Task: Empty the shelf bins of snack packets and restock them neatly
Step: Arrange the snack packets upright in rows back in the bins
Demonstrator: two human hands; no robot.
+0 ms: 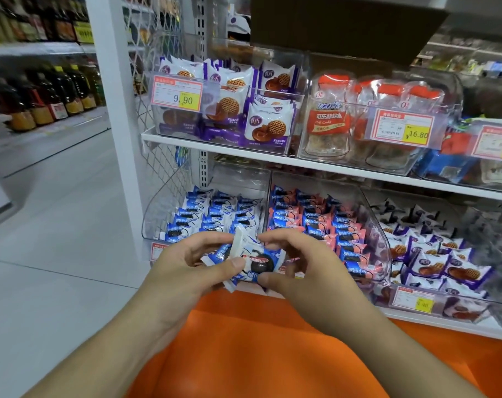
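Both my hands hold a small bunch of blue-and-white snack packets [252, 262] in front of the lower shelf. My left hand [186, 262] grips the bunch from the left, thumb on top. My right hand [298, 262] pinches it from the right. Just behind them stands a clear bin [158, 214] with rows of the same blue packets. To its right a second clear bin [382, 242] holds rows of pink-and-blue packets [324, 222].
A third lower bin holds purple-and-white cookie packets [433, 254]. The upper shelf [244, 152] carries bins of purple cookie packs [261, 124] and orange-capped clear packs [359, 116] with price tags. An orange surface [272, 354] lies below my arms. An aisle with bottles [43, 96] runs at left.
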